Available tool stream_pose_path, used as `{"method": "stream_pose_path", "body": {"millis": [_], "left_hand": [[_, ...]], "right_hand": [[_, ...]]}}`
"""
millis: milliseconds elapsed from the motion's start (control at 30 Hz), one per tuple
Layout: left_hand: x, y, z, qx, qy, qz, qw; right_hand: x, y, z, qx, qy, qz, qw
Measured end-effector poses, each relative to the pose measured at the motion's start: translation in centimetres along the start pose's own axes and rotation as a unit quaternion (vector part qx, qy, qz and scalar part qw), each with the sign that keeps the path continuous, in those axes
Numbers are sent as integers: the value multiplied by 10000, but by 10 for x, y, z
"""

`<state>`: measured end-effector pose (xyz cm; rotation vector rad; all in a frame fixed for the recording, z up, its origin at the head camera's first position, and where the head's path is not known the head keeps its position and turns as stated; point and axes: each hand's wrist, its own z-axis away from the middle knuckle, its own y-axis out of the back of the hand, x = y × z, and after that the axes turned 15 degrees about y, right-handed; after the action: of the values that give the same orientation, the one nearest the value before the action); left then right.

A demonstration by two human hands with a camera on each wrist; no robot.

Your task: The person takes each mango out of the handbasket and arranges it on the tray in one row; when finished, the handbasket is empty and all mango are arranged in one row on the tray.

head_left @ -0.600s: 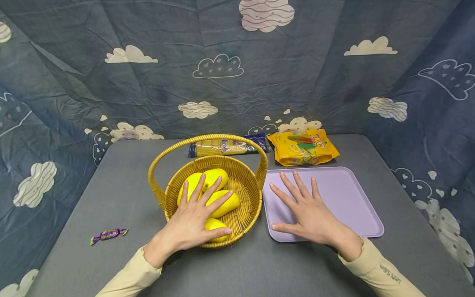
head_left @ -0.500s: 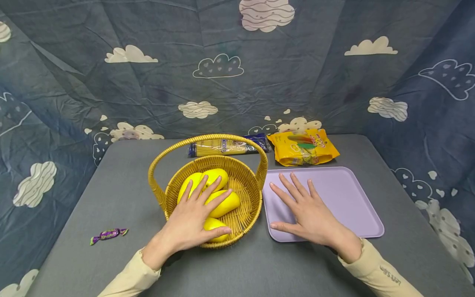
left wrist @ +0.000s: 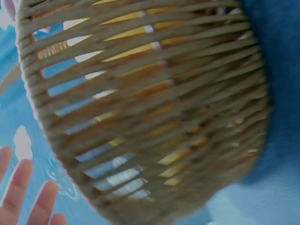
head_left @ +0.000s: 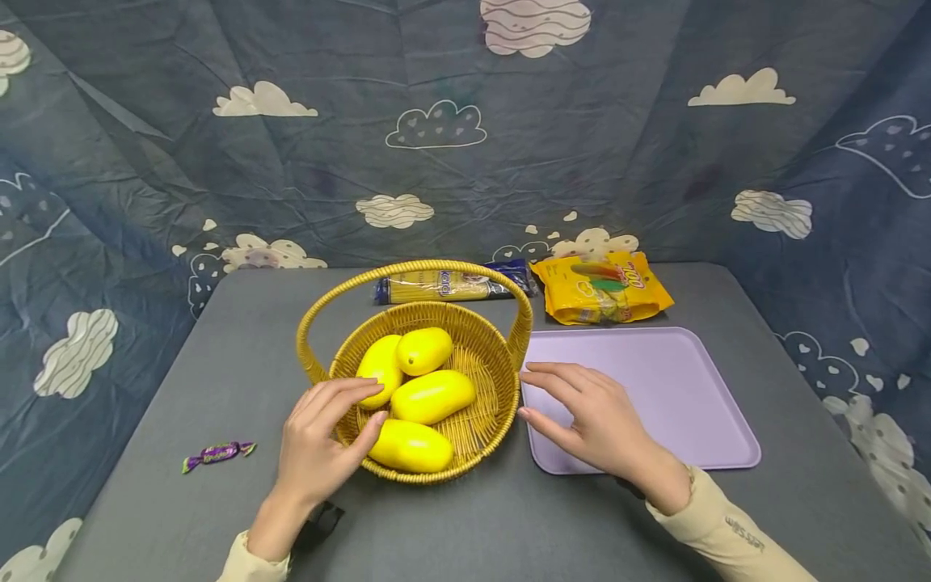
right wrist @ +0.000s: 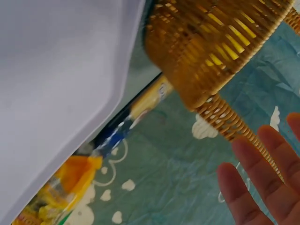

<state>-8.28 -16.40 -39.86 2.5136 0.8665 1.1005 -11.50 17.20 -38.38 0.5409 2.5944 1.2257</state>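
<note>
A wicker basket [head_left: 486,449] with a tall arched handle stands mid-table and holds several smooth yellow fruits that look like mangoes [head_left: 434,397]. My left hand [head_left: 316,444] is at the basket's near left rim, fingers slightly bent over it and thumb apart; contact is unclear. In the left wrist view its fingertips [left wrist: 21,183] show outside the woven wall. To the basket's right, my right hand [head_left: 600,420] hovers over the left part of a lilac tray [head_left: 669,388], fingertips pointing at the basket. Neither hand holds anything.
Behind the basket lies a pack of spaghetti [head_left: 414,288]. A yellow snack bag [head_left: 604,291] sits behind the tray. At the left is a purple wrapped candy [head_left: 218,454]. A cloud-patterned cloth [head_left: 436,186] hangs around the table.
My left hand has moved left from above the fruits to the basket's rim. The right hand has turned toward the basket. Both hands' spread fingers have drawn together and bent; the view has shifted slightly.
</note>
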Motion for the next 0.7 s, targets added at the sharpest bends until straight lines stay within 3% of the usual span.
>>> {"method": "stream_pose_path", "body": {"millis": [200, 367, 500, 700], "left_hand": [[0, 9, 8, 931, 484, 816, 9911], [3, 14, 10, 1475, 1364, 1164, 9727], [-8, 10, 12, 1470, 1916, 1562, 9577], [-17, 4, 8, 1066, 2399, 1762, 9487]], "right_hand": [[-3, -6, -17, 158, 100, -297, 9994], [-6, -9, -34, -3, 51, -525, 9986], [-9, -13, -45, -287, -5, -569, 9980], [-10, -19, -61, -738, -354, -452, 9956]]}}
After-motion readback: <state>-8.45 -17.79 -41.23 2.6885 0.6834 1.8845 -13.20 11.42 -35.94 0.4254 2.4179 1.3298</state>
